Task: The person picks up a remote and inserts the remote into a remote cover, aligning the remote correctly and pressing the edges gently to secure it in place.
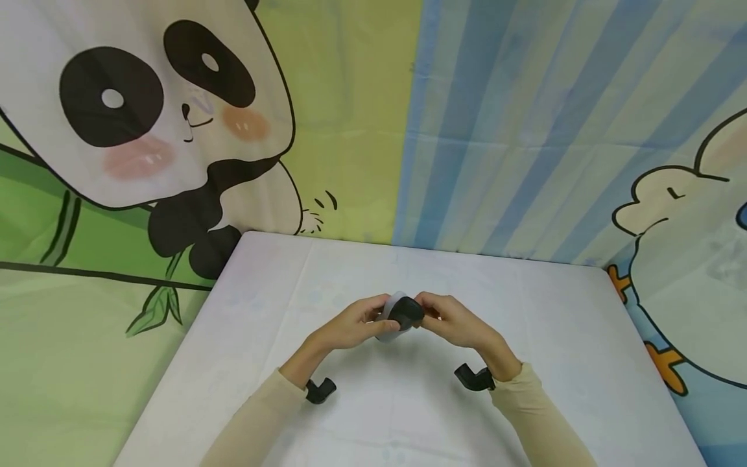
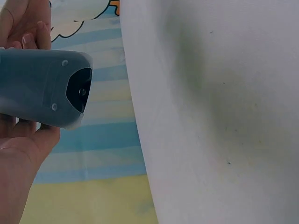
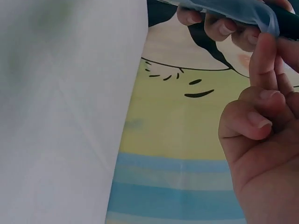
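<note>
A black remote control (image 1: 410, 311) sits partly inside a translucent bluish silicone cover (image 2: 42, 86), above the white table. My left hand (image 1: 350, 323) grips the covered body from the side, its thumb along the near face. In the left wrist view, a cut-out in the cover's end shows a dark window (image 2: 80, 90). With thumb and forefinger, my right hand (image 3: 259, 135) pinches the cover's stretched edge where the black body comes out. Its other fingers curl loosely below. The left fingertips (image 3: 224, 29) show under the cover in the right wrist view.
The white table (image 1: 379, 415) spreads beneath both hands. Behind it hangs a printed curtain (image 1: 362, 130) with a panda and blue stripes. Black wrist mounts (image 1: 320, 391) stick out under both forearms.
</note>
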A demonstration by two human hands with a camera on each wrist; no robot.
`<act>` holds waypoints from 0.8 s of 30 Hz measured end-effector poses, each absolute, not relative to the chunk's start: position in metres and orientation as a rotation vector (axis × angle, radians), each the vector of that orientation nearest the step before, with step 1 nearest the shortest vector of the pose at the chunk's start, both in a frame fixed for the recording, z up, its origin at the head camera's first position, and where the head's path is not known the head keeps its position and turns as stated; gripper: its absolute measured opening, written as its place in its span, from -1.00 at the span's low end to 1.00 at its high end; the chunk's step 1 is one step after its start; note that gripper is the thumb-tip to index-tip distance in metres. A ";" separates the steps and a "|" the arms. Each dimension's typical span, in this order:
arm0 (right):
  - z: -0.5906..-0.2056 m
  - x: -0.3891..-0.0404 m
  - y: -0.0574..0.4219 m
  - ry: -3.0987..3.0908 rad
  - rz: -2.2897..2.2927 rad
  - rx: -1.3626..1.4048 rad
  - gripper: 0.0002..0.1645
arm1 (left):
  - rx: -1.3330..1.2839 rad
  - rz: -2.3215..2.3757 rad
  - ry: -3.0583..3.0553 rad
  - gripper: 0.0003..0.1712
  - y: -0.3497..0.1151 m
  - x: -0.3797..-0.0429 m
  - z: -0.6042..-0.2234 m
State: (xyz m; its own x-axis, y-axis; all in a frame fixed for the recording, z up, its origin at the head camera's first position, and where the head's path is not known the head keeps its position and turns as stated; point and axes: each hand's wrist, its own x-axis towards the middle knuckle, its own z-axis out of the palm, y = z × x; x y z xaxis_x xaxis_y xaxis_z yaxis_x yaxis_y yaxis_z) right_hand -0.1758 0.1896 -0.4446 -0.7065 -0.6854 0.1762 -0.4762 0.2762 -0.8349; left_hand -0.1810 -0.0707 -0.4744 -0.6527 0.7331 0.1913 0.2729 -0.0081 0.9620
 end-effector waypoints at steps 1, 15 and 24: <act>-0.445 -0.176 0.190 2.330 -1.397 -1.089 -0.82 | 1.034 1.704 1.910 -0.63 -0.071 -0.181 -0.474; -0.452 -0.173 0.171 2.757 -1.294 -1.095 -0.71 | 1.018 1.723 2.053 -0.67 -0.074 -0.183 -0.476; -0.447 -0.169 0.154 1.810 -2.405 -0.911 -0.64 | 1.085 1.801 2.256 -0.60 -0.062 -0.178 -0.486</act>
State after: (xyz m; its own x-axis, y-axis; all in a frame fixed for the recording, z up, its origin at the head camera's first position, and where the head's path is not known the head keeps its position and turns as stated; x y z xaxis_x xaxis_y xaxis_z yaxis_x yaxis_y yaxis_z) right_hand -0.1686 0.1543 -0.4466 -0.8322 -0.3311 0.4447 -0.3356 -0.3377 -0.8794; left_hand -0.1782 -0.0619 -0.4861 -0.7509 0.5480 0.3686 0.4807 0.0709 0.8740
